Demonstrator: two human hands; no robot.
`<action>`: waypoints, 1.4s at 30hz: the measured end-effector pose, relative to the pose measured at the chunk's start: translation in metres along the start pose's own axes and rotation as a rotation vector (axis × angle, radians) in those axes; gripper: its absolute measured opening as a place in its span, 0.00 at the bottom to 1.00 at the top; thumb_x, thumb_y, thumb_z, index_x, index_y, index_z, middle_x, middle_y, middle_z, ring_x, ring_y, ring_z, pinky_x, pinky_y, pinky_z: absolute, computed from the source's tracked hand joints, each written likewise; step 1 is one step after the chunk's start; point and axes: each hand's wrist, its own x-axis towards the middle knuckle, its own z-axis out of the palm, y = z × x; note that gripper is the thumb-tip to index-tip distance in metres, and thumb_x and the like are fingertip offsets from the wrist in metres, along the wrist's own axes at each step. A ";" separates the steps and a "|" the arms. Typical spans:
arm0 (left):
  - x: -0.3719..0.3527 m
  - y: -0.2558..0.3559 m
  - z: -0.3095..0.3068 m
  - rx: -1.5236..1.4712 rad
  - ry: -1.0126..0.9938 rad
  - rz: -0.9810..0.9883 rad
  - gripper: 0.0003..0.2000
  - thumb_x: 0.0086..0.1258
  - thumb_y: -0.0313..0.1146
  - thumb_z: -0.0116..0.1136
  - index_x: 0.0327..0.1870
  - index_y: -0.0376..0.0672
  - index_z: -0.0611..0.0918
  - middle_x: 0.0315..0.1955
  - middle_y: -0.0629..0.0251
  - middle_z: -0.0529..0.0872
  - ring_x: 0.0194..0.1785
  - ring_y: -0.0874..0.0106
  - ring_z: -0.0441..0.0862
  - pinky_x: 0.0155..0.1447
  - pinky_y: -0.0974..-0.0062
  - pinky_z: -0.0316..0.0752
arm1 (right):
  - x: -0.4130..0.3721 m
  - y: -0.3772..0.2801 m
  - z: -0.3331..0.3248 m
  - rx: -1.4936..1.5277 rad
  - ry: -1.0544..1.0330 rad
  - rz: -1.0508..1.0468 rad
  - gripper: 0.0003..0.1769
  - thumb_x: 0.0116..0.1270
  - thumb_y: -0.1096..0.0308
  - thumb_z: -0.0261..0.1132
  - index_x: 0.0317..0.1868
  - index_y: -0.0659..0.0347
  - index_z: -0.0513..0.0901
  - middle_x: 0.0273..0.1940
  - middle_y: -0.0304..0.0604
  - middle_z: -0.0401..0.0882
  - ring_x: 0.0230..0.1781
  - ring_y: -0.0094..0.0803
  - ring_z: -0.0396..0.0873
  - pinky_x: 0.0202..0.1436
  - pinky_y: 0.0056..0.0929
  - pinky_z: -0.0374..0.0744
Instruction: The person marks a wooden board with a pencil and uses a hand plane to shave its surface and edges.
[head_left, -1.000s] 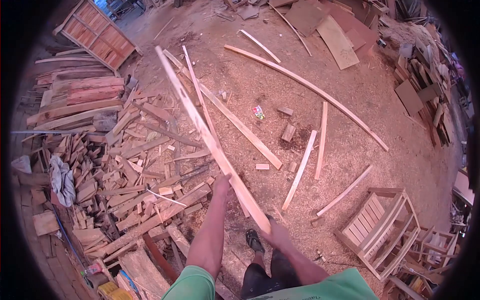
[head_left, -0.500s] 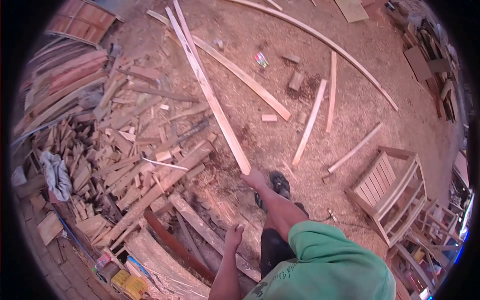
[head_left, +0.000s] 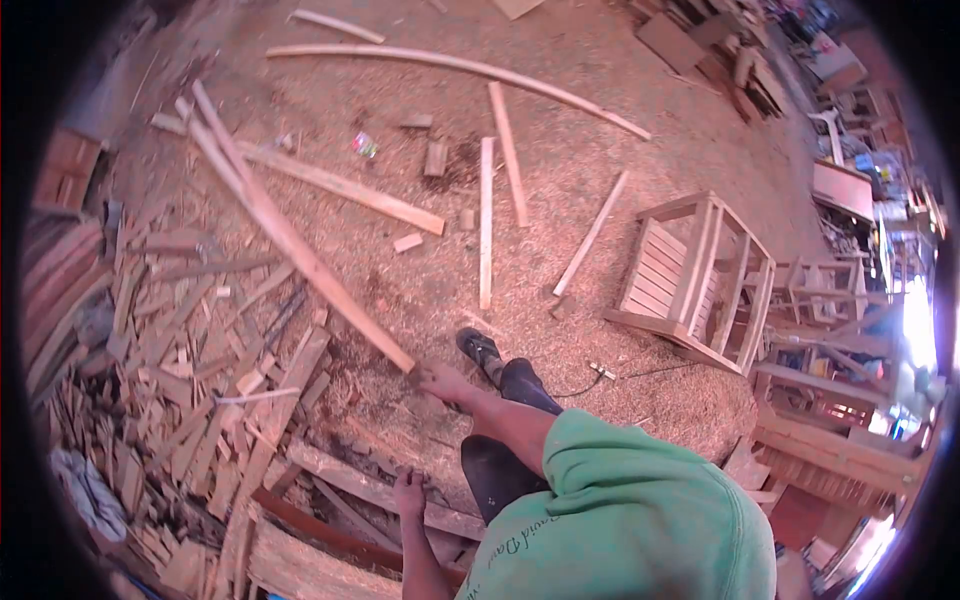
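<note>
Many offcuts lie heaped at the left from where I stand, with a grey cloth crumpled at the pile's lower edge. Right of them, a long plank slants over the sawdust-strewn ground, its far end beside a thin strip; I can't tell whether those two touch.

Next comes the left hand, low over a thick beam. It grips nothing that I can see, and its fingers are too small for me to tell how far they part. A second ago both hands were on the plank; now the left one has let go. Just up and right of it, the right hand has its fingers closed around the plank's near end. So, as I judge it, that single grip steers the plank, with the ground probably bearing some weight at the far end.

Farther right, a dark shoe stands clear of the plank, below a straight strip lying loose. A slatted wooden frame sits beyond, well apart from both hands; the view has swung towards that side.
</note>
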 end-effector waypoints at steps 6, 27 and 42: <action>0.049 0.086 -0.002 0.186 -0.037 0.173 0.27 0.82 0.41 0.67 0.74 0.30 0.83 0.62 0.44 0.92 0.65 0.57 0.90 0.71 0.61 0.81 | -0.063 0.107 -0.106 0.106 0.361 0.169 0.30 0.69 0.48 0.72 0.64 0.59 0.92 0.57 0.61 0.93 0.59 0.58 0.91 0.67 0.50 0.87; 0.194 0.624 0.316 0.640 -0.143 0.534 0.26 0.79 0.48 0.66 0.67 0.37 0.88 0.56 0.38 0.93 0.64 0.45 0.90 0.71 0.52 0.81 | -0.079 0.185 -0.543 0.624 0.485 0.434 0.32 0.77 0.49 0.71 0.71 0.64 0.85 0.63 0.59 0.91 0.62 0.49 0.91 0.68 0.43 0.85; 0.345 0.953 0.696 1.050 -0.487 0.588 0.26 0.79 0.46 0.67 0.69 0.38 0.85 0.56 0.46 0.93 0.62 0.48 0.91 0.69 0.53 0.84 | 0.087 0.078 -0.810 0.324 0.283 0.402 0.58 0.69 0.33 0.76 0.92 0.37 0.59 0.82 0.93 0.47 0.82 0.90 0.58 0.84 0.72 0.67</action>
